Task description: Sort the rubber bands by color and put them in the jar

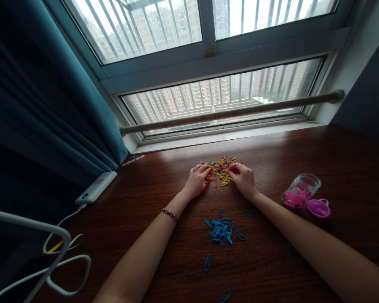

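Observation:
A mixed pile of small red, yellow and blue rubber bands (223, 170) lies on the dark wooden table, with my two hands on either side of it. My left hand (198, 180) rests at the pile's left edge, fingers curled into the bands; what they hold is hidden. At the right edge, my right hand (242, 179) has thumb and forefinger pinched together, and anything between them is too small to make out. Nearer to me, between my forearms, sits a separate heap of blue rubber bands (221, 230). Several single blue bands lie around it, one (207, 262) closer to me.
To the right stand a clear jar (303, 187) with pink pieces inside and a purple lid (318, 208). At left are a white power strip (96, 188), a white cable (66, 216) and a blue curtain (91, 113). A barred window and metal rail (233, 112) border the far side.

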A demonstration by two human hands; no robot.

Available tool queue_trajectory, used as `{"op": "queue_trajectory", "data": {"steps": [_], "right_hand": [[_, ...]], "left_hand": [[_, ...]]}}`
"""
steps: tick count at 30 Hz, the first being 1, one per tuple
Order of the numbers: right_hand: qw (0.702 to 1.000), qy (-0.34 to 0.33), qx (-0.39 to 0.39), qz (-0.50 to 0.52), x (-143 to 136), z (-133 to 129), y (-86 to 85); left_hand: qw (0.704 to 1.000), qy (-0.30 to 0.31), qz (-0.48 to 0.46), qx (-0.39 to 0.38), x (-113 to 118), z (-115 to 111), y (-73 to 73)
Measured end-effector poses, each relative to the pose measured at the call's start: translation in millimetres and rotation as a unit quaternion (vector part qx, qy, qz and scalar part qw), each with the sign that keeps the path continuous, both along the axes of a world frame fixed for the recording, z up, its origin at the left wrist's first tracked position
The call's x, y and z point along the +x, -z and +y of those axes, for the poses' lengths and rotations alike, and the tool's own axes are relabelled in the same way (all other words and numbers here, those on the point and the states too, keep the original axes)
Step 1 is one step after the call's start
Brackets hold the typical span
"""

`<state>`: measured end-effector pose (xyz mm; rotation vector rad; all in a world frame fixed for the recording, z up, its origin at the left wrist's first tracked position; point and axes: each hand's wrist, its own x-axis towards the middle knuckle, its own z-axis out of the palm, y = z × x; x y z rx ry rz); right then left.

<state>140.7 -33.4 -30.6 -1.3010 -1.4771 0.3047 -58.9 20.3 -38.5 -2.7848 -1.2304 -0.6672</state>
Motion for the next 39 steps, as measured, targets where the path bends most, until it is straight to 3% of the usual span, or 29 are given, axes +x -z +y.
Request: {"op": "queue_trajectory", "data": {"steps": [5,8,10,13,15,16,17,18,20,21,22,25,28,31,35,39], "right_hand": [[0.998,-0.009,-0.003,0.054,-1,1,-0.8],[0.978,-0.121,-0.067,0.153,-4,-1,-8.1],[0.931,-0.27,-0.149,0.194,-6,-6,-16.3],[0.818,-0.489,-0.264,0.148,-11,-18,-28.3],[0.758,-0.568,-0.305,0.098,-15,-23,-32.2],[0.752,-0.576,-0.31,0.081,-16,-25,-32.3],[0.769,-0.559,-0.302,0.07,-17,-25,-31.1],[0.811,-0.512,-0.276,0.062,-17,-23,-28.6],[0.917,-0.355,-0.178,0.023,-15,-17,-21.0],[0.957,-0.265,-0.117,-0.011,-12,-13,-16.5],[0.978,-0.192,-0.063,-0.056,-9,-9,-12.0],[0.976,-0.106,0.009,-0.191,-1,0,-0.9],[0.962,-0.087,0.014,-0.257,2,3,5.7],[0.958,-0.076,0.0,-0.278,1,6,10.4],[0.955,-0.079,-0.01,-0.287,2,9,14.8],[0.951,-0.082,-0.014,-0.297,3,9,16.3]], "left_hand": [[0.991,0.014,-0.136,-0.017,-3,3,-1.2],[0.974,-0.007,-0.225,-0.036,-6,7,-2.8],[0.957,-0.03,-0.281,-0.058,-8,9,-3.9],[0.926,-0.059,-0.358,-0.106,-10,11,-6.0],[0.905,-0.078,-0.398,-0.127,-10,12,-7.7],[0.897,-0.088,-0.413,-0.132,-11,12,-8.4],[0.889,-0.097,-0.426,-0.139,-11,12,-9.1],[0.881,-0.103,-0.438,-0.147,-12,12,-9.8],[0.865,-0.102,-0.459,-0.174,-12,10,-11.5],[0.857,-0.093,-0.469,-0.191,-12,8,-12.8],[0.849,-0.077,-0.478,-0.212,-11,5,-14.7],[0.831,0.012,-0.476,-0.285,-3,-9,-24.0],[0.825,0.123,-0.388,-0.391,10,-27,-36.0],[0.791,0.2,-0.287,-0.501,21,-44,-44.7],[0.721,0.224,-0.235,-0.612,24,-54,-50.0],[0.682,0.225,-0.216,-0.661,22,-56,-53.3]]}}
